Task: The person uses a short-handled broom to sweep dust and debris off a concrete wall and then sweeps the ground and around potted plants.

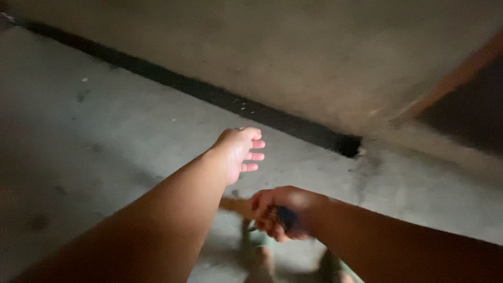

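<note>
Concrete floor (105, 136) fills the left of the view, dim and bare but for pale specks, with a dark strip (209, 94) running along the foot of a grey wall (314, 52). Over it the left hand (238, 149) stretches forward, fingers (254, 155) loosely spread and holding nothing, as if for balance. Lower and to the right, the right hand (280, 212) curls tight around a small dark object (285, 217), too blurred to identify, kept close to the body. Below the hands, feet (262, 257) stand on the floor. An orange edge (456, 78) crosses the far right.
</note>
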